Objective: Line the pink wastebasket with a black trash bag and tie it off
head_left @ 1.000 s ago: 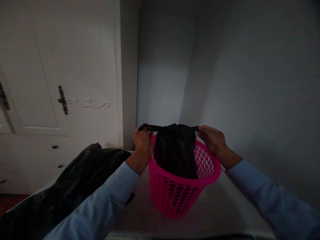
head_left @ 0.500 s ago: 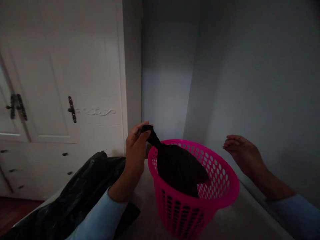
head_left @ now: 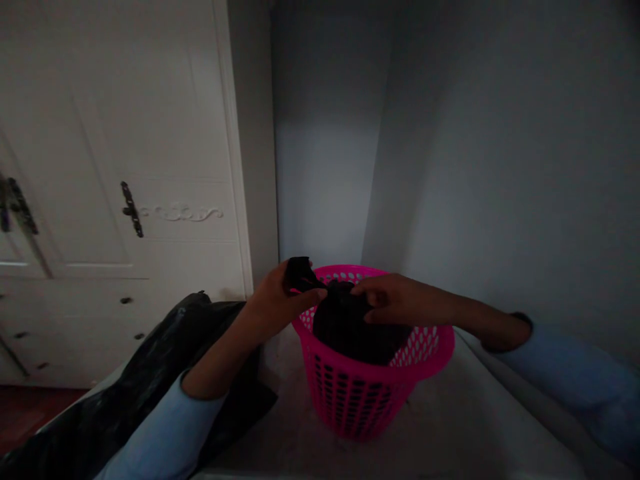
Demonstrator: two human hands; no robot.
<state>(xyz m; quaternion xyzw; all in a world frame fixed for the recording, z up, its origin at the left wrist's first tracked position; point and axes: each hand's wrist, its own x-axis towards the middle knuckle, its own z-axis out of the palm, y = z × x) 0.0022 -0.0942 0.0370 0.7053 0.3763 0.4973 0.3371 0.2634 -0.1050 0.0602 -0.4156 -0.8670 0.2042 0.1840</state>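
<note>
A bright pink plastic basket with round holes stands upright on a pale surface. Inside it sits a dark plastic bag, its gathered top pulled up over the left rim. My left hand is closed round that top, with a flap of plastic sticking up past the fingers. From the other side my right hand reaches over the basket, fingers curled in a pinch at the bag's upper part. The fingertips of both hands are dim against the dark plastic.
More black plastic lies heaped on the pale surface, left of the basket. A white wardrobe with dark handles stands behind on the left. Grey-blue walls meet in a corner beyond the basket.
My right hand has come in from the right, where it was apart from the basket, onto the bag. My left hand still grips the bag's top. The view has shifted slightly.
</note>
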